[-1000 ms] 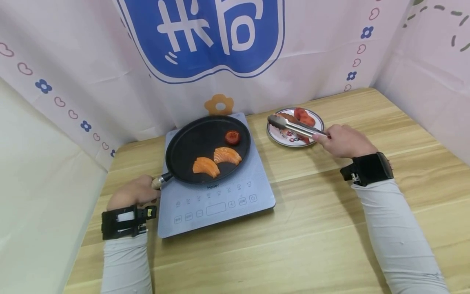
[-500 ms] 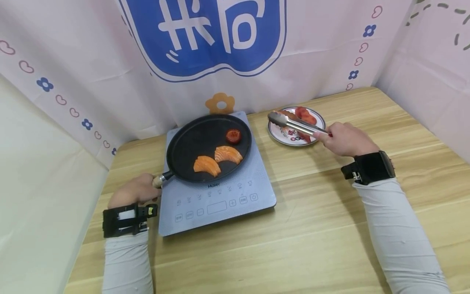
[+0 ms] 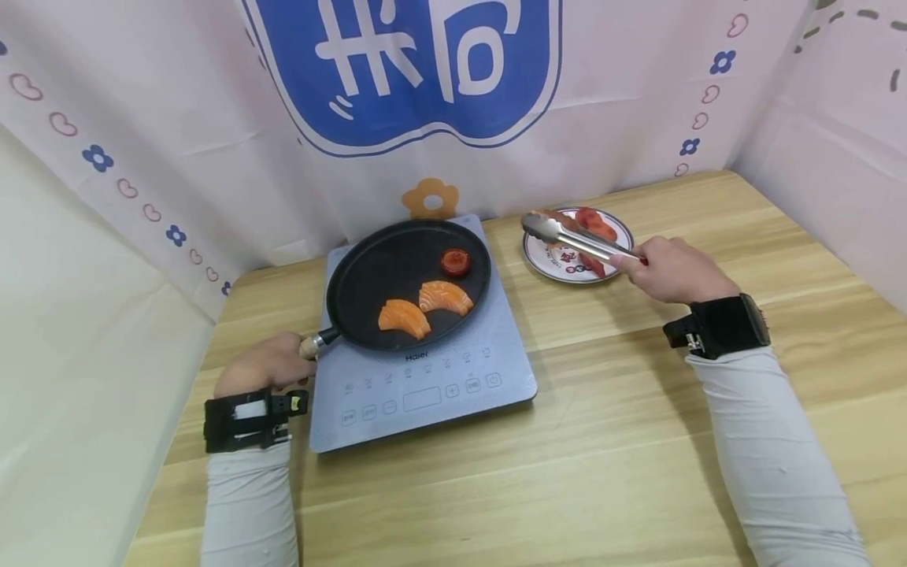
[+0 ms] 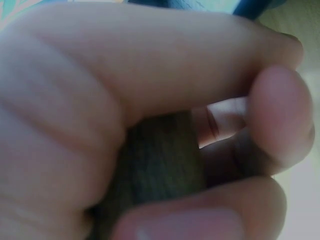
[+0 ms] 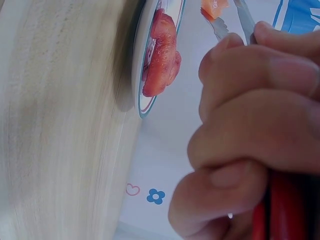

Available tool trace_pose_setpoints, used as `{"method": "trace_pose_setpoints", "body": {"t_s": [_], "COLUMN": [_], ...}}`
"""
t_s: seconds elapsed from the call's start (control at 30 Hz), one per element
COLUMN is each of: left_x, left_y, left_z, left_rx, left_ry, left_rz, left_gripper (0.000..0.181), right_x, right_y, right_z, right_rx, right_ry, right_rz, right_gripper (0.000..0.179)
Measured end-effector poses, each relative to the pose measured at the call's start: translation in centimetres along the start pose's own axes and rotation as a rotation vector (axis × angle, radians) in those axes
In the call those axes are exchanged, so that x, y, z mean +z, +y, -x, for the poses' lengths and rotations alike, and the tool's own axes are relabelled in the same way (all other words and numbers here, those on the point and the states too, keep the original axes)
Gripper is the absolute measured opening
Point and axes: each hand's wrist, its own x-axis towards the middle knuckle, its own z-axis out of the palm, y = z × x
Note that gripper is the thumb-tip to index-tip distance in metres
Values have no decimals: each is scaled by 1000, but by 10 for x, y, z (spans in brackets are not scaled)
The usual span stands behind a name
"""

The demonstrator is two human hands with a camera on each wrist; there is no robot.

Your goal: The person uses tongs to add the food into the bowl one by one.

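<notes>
My left hand (image 3: pixel 264 364) grips the wooden handle (image 4: pixel 157 155) of a black frying pan (image 3: pixel 383 268). Two orange salmon slices, one nearer the handle (image 3: pixel 404 318) and one beside it (image 3: pixel 445 297), lie in the pan with a red tomato slice (image 3: pixel 455 262). My right hand (image 3: pixel 673 270) holds metal tongs (image 3: pixel 588 242) over a small white plate (image 3: pixel 542 256). Between the tong tips in the right wrist view is an orange piece (image 5: pixel 216 7), apparently salmon. Red tomato slices (image 5: pixel 162 55) rest on the plate. The tongs partly hide the plate's contents in the head view.
The pan stands on a grey-blue induction cooktop (image 3: pixel 425 425) with touch buttons along its front. A wooden table (image 3: pixel 602 472) carries everything. Behind it hangs a white printed cloth (image 3: pixel 602 102), close to the pan and plate.
The head view has shifted slightly. The tong tips appear a little higher over the plate, and the right hand keeps its hold. The left hand stays on the pan handle.
</notes>
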Motion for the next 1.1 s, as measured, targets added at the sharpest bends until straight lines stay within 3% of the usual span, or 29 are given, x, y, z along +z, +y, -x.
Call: {"method": "trace_pose_setpoints", "body": {"t_s": [0.37,1.1], "left_x": [1,0], "left_y": [0,-2], "left_z": [-2,-1], "left_rx": [4,15], "left_ry": [17,27], "left_rz": [-28,-25], "left_gripper": [23,10], "right_x": [-1,-4], "right_y": [2,0], "right_z": [0,2], "right_rx": [8,0], "right_ry": [4,7], "right_rz": [-1,-7], "right_gripper": [55,59]}}
